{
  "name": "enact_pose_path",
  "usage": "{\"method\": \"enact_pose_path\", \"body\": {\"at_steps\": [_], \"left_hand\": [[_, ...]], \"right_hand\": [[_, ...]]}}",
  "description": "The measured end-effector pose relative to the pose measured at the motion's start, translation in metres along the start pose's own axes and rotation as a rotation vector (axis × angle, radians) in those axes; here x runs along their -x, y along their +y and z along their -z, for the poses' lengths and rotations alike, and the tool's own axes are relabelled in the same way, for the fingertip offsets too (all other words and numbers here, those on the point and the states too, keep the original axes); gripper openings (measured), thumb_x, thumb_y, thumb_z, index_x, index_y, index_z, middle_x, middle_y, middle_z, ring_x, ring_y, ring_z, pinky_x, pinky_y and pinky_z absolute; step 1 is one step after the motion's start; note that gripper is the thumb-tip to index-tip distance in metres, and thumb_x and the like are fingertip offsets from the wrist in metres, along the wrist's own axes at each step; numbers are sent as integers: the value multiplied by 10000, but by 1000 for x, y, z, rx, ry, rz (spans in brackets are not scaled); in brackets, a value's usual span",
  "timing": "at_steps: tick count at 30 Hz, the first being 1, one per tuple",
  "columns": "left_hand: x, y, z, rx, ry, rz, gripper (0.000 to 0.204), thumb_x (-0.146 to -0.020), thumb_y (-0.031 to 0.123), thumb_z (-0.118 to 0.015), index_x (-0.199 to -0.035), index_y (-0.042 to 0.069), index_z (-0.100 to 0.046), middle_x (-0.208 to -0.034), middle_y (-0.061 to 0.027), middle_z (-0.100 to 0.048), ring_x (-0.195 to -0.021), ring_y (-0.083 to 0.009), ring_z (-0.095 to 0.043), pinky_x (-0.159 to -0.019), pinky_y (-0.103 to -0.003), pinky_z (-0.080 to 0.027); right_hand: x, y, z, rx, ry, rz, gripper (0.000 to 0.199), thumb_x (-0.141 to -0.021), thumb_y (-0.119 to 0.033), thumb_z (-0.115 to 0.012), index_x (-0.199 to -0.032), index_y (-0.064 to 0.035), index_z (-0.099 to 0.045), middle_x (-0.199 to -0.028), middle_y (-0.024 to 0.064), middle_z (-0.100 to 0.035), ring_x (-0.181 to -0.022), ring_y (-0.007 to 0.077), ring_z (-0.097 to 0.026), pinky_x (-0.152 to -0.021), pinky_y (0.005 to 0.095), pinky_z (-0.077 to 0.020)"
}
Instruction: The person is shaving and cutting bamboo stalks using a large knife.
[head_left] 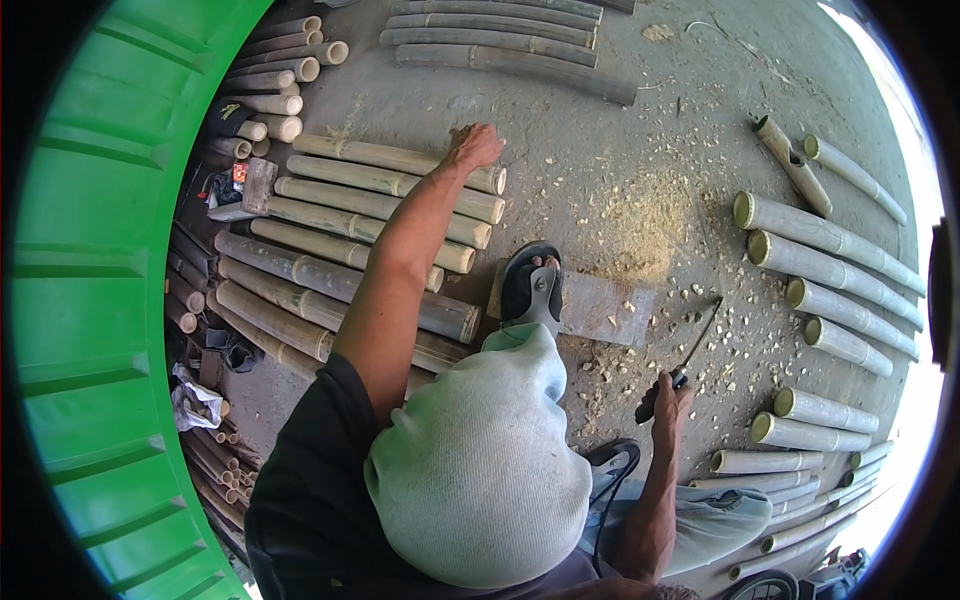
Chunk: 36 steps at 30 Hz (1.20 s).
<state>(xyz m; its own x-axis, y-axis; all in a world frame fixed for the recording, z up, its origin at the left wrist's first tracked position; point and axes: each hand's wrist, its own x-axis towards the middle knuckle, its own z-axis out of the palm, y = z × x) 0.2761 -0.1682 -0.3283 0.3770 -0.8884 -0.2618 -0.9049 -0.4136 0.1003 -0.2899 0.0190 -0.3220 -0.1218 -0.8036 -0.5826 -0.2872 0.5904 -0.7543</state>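
Note:
My left arm stretches forward, and my left hand [476,147] is closed with bent fingers beside the end of the farthest bamboo pole [360,152] in a row on the ground. Whether it touches the pole, or what it holds, is hidden. Down at the right, my right hand [673,400] is wrapped round the black handle of a thin-bladed hand tool [697,347]. Its narrow dark blade points forward and right, over scattered chips. A wooden board [610,310] lies flat between my hands, beside my sandalled left foot [535,283].
Cut bamboo tubes [835,233] lie along the right, and darker poles [510,65] at the far side. Sawdust [640,235] and chips cover the middle ground. A green corrugated metal sheet [100,300] stands at the left, beside stacked bamboo [275,100]. My raised knee [480,460] fills the near centre.

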Motion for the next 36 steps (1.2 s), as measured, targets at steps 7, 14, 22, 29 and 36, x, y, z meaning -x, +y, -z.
{"method": "enact_pose_path", "body": {"at_steps": [7,14,22,29,36], "left_hand": [[-54,20,5,-104,72,-59,507,-930,319,-654,-1322,10,-564,-1327,-223,-612,-1265,-409,-561,-998,-579,-466],[-127,104,1,-89,191,-118,585,-896,135,-632,-1438,20,-443,-1502,-191,-465,-1402,-369,-431,-1075,-594,-399],[-153,151,-8,-196,238,-204,711,-842,100,-687,-1494,42,-409,-1589,-159,-374,-1450,-350,-383,-1150,-582,-335],[-143,152,11,-233,329,-261,481,-799,111,-734,-1246,24,-580,-1268,-137,-579,-1250,-319,-531,-1025,-527,-436],[-173,150,11,-207,380,-268,625,-839,153,-714,-1411,22,-497,-1425,-158,-505,-1340,-349,-465,-1057,-564,-414]], "right_hand": [[-2,-18,-11,356,101,154,304,-980,-287,-579,-1046,7,-538,-654,101,-598,-527,192,-597,-502,353,-478],[-17,-8,-14,348,-7,-1,311,-945,-257,-608,-1080,17,-550,-694,139,-627,-594,237,-640,-554,393,-502],[-37,0,-14,282,-44,-40,350,-921,-247,-617,-1129,20,-526,-709,142,-633,-611,262,-653,-563,413,-508],[-39,9,-13,297,-49,32,359,-917,-242,-626,-1128,27,-514,-712,135,-632,-599,256,-642,-550,415,-501],[-39,4,-16,246,-17,27,375,-922,-251,-621,-1145,31,-515,-703,119,-612,-584,229,-621,-527,393,-495]]}}
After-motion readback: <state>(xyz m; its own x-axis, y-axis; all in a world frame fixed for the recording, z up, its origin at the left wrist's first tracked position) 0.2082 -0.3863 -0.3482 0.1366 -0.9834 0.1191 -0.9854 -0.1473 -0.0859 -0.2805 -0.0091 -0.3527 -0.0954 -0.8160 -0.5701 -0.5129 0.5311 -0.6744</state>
